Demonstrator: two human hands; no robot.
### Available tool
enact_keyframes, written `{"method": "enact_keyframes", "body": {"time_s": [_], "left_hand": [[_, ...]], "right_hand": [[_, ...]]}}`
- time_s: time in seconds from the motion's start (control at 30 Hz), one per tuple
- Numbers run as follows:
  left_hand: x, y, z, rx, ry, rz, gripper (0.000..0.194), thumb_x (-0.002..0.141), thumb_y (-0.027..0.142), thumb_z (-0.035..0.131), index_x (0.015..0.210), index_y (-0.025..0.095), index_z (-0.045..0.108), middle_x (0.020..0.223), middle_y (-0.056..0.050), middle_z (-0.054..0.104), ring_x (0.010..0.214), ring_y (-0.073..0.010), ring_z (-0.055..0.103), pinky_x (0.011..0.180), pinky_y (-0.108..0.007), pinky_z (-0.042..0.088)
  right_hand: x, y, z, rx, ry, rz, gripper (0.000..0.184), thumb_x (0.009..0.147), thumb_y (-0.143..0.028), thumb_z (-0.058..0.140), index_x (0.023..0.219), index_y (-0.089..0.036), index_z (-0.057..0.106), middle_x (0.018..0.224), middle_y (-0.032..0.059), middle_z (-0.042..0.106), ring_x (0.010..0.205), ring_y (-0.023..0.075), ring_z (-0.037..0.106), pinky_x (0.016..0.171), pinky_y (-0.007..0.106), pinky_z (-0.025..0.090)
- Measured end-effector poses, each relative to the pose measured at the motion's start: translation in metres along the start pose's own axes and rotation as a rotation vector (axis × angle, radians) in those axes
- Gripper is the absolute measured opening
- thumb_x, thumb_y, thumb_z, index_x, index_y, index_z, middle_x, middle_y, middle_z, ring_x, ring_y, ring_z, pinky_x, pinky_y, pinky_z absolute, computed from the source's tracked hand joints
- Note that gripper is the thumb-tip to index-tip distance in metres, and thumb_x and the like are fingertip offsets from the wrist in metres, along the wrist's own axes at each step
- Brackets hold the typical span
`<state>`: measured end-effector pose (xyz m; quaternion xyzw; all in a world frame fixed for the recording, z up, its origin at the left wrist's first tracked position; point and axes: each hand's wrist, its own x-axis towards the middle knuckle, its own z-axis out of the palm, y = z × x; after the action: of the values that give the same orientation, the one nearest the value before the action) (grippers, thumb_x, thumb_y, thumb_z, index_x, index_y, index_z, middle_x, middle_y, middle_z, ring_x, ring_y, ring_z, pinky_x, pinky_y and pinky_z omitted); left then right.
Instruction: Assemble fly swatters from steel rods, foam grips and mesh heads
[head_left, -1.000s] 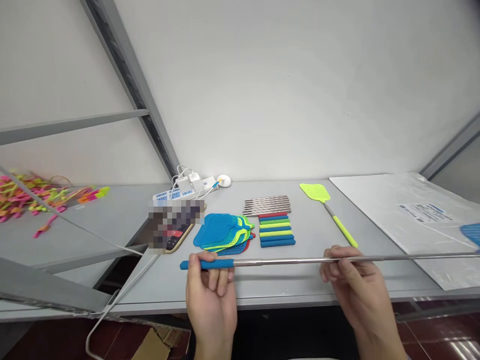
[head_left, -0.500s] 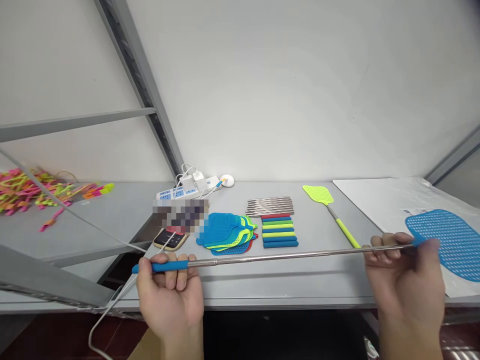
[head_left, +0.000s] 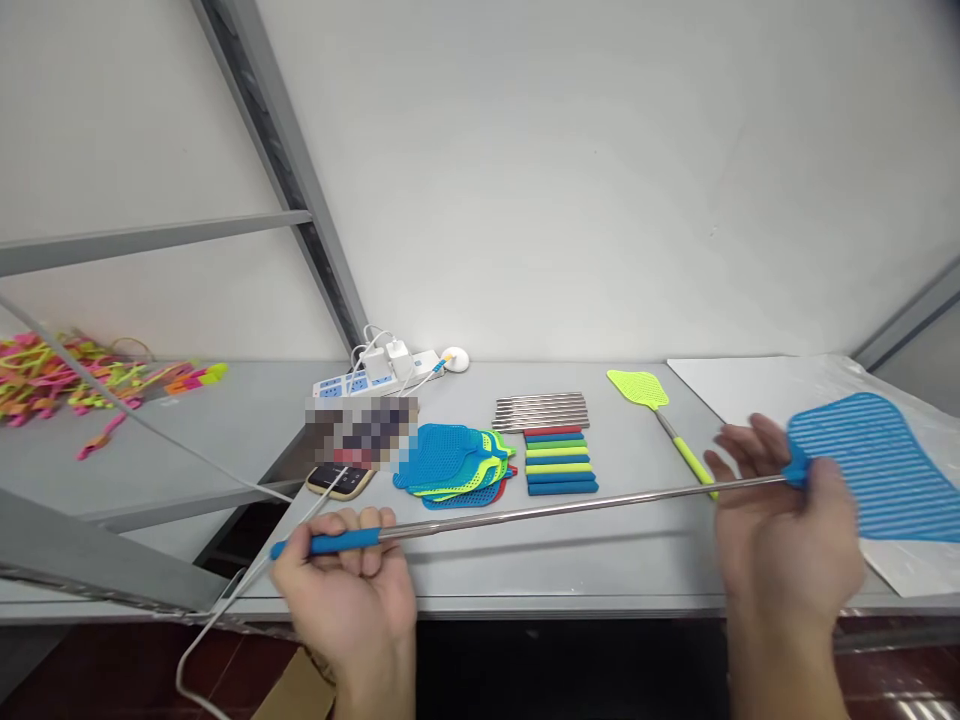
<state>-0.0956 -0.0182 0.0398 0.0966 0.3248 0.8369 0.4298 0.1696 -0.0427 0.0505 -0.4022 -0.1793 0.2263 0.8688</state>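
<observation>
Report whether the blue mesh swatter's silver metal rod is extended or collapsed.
Extended: the slim silver metal rod spans from left hand to right hand, its sections stepping thinner.

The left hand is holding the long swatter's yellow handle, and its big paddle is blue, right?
Not quite: the handle is blue, as the head camera view shows. The left hand does hold it, and the paddle is blue.

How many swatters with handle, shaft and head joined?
2: the blue swatter, spanning left hand and right hand; the yellow-green swatter, lying on the table.
</observation>
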Motion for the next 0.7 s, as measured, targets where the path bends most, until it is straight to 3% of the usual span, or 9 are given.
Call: {"method": "enact_keyframes", "body": {"time_s": [0.03, 0.13, 0.33, 0.47, 0.6, 0.7], "left_hand": [[-0.011, -0.006, 0.003, 0.012, 0.016, -0.045, 0.023, 0.079, 0.024, 0.050, 0.058, 0.020, 0.044, 0.040, 0.008, 0.028, 0.038, -0.0080, 0.019, 0.050, -0.021, 0.041], [-0.047, -0.022, 0.014, 0.014, 0.034, -0.174, 0.027, 0.085, 0.026, 0.053, 0.060, 0.020, 0.045, 0.041, 0.010, 0.028, 0.036, -0.0063, 0.021, 0.054, -0.022, 0.045], [-0.083, -0.030, 0.021, -0.069, 0.064, -0.210, 0.034, 0.091, 0.034, 0.052, 0.061, 0.021, 0.043, 0.044, 0.009, 0.031, 0.035, -0.0061, 0.023, 0.047, -0.021, 0.040], [-0.088, -0.030, 0.019, -0.087, 0.037, -0.176, 0.040, 0.092, 0.039, 0.051, 0.057, 0.021, 0.043, 0.039, 0.009, 0.030, 0.032, -0.0067, 0.023, 0.042, -0.022, 0.036], [-0.086, -0.034, 0.015, -0.003, -0.048, -0.164, 0.037, 0.092, 0.038, 0.052, 0.059, 0.020, 0.053, 0.037, 0.009, 0.031, 0.032, -0.0063, 0.027, 0.044, -0.022, 0.039], [-0.084, -0.046, 0.009, 0.098, -0.268, -0.289, 0.031, 0.090, 0.043, 0.060, 0.070, 0.019, 0.064, 0.039, 0.008, 0.035, 0.036, -0.0063, 0.034, 0.050, -0.022, 0.043]], "right_hand": [[-0.015, 0.007, 0.005, -0.040, -0.070, -0.007, 0.040, 0.098, -0.038, 0.037, 0.096, -0.019, 0.073, 0.096, 0.0069, 0.070, 0.100, 0.0213, 0.065, 0.088, 0.040, 0.047], [-0.060, 0.027, 0.020, -0.041, -0.284, 0.150, 0.041, 0.100, -0.045, 0.037, 0.106, -0.021, 0.069, 0.102, 0.0082, 0.074, 0.103, 0.0249, 0.067, 0.085, 0.043, 0.048], [-0.105, 0.032, 0.028, 0.051, -0.315, 0.161, 0.040, 0.101, -0.048, 0.036, 0.106, -0.024, 0.067, 0.109, 0.0063, 0.076, 0.101, 0.0230, 0.069, 0.089, 0.042, 0.049], [-0.119, 0.034, 0.024, 0.042, -0.455, 0.246, 0.040, 0.104, -0.044, 0.032, 0.106, -0.026, 0.068, 0.112, 0.0033, 0.076, 0.098, 0.0199, 0.070, 0.090, 0.039, 0.050], [-0.109, 0.038, 0.020, 0.017, -0.595, 0.259, 0.045, 0.105, -0.047, 0.026, 0.118, -0.029, 0.065, 0.118, 0.0034, 0.073, 0.092, 0.0186, 0.068, 0.089, 0.040, 0.051], [-0.091, 0.035, 0.018, -0.097, -0.719, 0.229, 0.035, 0.103, -0.043, 0.038, 0.131, -0.031, 0.057, 0.125, 0.0034, 0.069, 0.106, 0.0197, 0.066, 0.095, 0.039, 0.049]]}}
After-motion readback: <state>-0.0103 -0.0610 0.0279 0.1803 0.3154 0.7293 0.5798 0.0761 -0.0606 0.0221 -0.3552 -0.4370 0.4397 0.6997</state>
